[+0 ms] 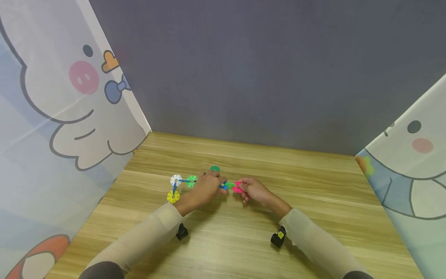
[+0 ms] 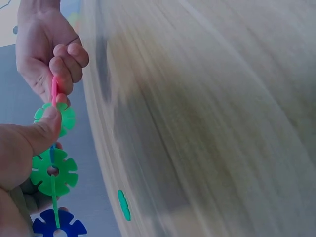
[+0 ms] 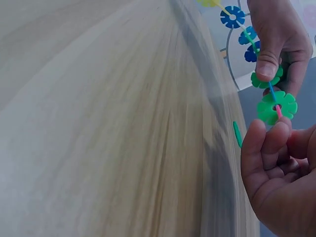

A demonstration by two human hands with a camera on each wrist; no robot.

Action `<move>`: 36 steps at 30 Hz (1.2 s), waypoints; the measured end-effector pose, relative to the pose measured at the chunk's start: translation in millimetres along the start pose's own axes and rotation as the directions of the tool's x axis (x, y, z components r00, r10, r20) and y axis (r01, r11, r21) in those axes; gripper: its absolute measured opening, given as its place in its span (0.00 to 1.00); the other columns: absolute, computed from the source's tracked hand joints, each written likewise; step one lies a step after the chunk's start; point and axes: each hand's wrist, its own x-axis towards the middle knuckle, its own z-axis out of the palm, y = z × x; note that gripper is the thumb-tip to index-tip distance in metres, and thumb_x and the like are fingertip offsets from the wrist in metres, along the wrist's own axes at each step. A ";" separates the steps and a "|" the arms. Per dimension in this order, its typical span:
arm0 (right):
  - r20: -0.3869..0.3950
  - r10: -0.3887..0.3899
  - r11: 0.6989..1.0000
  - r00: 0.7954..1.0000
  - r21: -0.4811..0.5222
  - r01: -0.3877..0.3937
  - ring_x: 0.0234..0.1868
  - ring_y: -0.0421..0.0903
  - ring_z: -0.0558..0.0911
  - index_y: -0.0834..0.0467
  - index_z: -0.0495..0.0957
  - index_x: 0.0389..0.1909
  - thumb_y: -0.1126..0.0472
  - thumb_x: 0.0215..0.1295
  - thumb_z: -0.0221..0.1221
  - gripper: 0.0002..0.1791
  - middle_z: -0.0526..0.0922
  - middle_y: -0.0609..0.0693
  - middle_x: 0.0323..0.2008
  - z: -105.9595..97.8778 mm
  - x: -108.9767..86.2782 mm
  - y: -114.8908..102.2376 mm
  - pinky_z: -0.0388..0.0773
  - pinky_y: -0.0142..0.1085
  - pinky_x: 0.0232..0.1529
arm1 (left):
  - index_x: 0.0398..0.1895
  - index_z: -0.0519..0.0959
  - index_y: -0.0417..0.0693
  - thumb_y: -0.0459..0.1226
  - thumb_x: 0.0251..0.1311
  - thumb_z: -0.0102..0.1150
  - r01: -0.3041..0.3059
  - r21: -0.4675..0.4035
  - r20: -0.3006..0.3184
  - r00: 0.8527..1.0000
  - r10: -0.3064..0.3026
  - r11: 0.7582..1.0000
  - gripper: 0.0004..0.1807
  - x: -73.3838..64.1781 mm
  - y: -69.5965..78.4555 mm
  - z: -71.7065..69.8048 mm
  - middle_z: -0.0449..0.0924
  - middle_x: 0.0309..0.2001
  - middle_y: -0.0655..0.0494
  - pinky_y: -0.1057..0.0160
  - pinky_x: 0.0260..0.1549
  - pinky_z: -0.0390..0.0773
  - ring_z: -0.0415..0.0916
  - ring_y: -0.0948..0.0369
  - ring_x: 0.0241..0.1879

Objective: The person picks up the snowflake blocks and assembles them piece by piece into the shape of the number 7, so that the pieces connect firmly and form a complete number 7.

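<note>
A chain of slotted plastic snowflake discs stretches between both hands. My left hand (image 1: 207, 186) pinches it between thumb and fingers near a green disc (image 2: 69, 165). At the chain's right end my right hand (image 1: 258, 191) pinches a pink disc (image 1: 237, 188), seen edge-on in the left wrist view, fitted into a light green disc (image 3: 266, 107). Leftward the chain continues with a dark blue disc (image 2: 44, 225), another green disc (image 1: 190, 180), a white disc (image 1: 175, 178) and a yellow disc (image 1: 170, 197). Part of the chain is hidden behind my left hand.
A loose dark green disc (image 1: 215, 168) lies on the wooden table (image 1: 313, 201) just beyond my left hand. A grey panel (image 1: 258, 77) closes off the back, and cartoon-printed panels (image 1: 38, 155) stand along both sides.
</note>
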 end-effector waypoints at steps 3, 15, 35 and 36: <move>-0.012 0.010 1.000 1.000 -0.017 -0.011 0.19 0.40 0.74 0.69 0.75 0.46 0.67 0.80 0.45 0.12 0.73 0.48 0.20 2.6 1.3 -1.3 0.80 0.32 0.25 | 0.60 0.83 0.52 0.52 0.56 0.70 -0.009 0.025 -0.015 1.000 0.009 1.000 0.29 -0.7 0.2 -1.3 0.85 0.49 0.53 0.44 0.51 0.80 0.79 0.54 0.52; 0.008 0.015 0.998 1.000 -0.064 -0.014 0.19 0.40 0.74 0.69 0.75 0.46 0.66 0.80 0.45 0.11 0.72 0.47 0.21 1.4 2.7 2.5 0.80 0.32 0.25 | 0.57 0.84 0.53 0.53 0.54 0.70 -0.018 0.041 -0.016 1.000 0.019 0.999 0.28 -2.3 0.8 1.4 0.84 0.47 0.55 0.53 0.42 0.75 0.77 0.56 0.49; -0.004 -0.008 0.963 1.000 -0.268 0.007 0.25 0.42 0.76 0.59 0.80 0.50 0.52 0.79 0.54 0.15 0.78 0.50 0.25 -10.8 22.9 -0.1 0.77 0.33 0.27 | 0.56 0.85 0.56 0.54 0.57 0.70 -0.042 0.056 0.053 0.998 0.039 0.998 0.25 -9.9 -9.6 -3.0 0.86 0.49 0.54 0.43 0.53 0.82 0.81 0.54 0.50; -0.011 -0.016 0.962 1.000 -0.274 0.013 0.26 0.42 0.76 0.59 0.80 0.52 0.52 0.78 0.54 0.15 0.79 0.50 0.26 -11.3 25.2 -0.3 0.77 0.33 0.27 | 0.56 0.85 0.57 0.54 0.57 0.70 -0.043 0.060 0.053 0.998 0.040 0.997 0.25 -10.2 -9.8 -3.0 0.86 0.49 0.54 0.43 0.53 0.82 0.81 0.54 0.50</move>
